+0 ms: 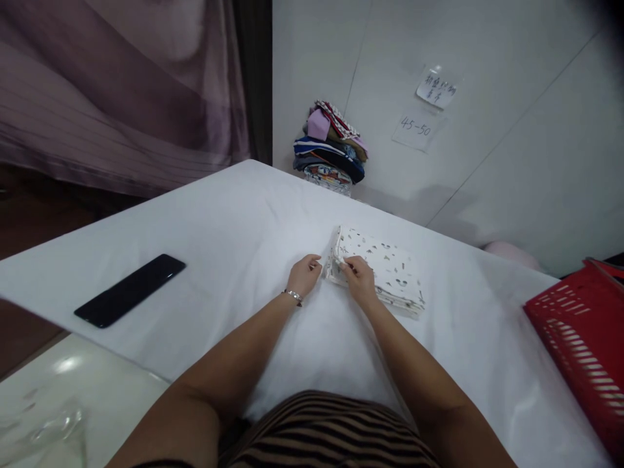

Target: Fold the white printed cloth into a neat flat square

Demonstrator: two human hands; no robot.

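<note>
A folded white cloth with a small dark and brown print lies in several layers on the white-covered table. My right hand is at its near left corner, thumb and fingers pinching the cloth's edge. Just left of the cloth, my left hand hovers or rests with loosely curled fingers, apart from the fabric, and nothing shows in it. A bracelet circles the left wrist.
On the table's left lies a black phone-like slab. Folded clothes are stacked beyond the far edge, by a wall with handwritten notes. At the right stands a red slotted basket. A pinkish curtain hangs at the upper left.
</note>
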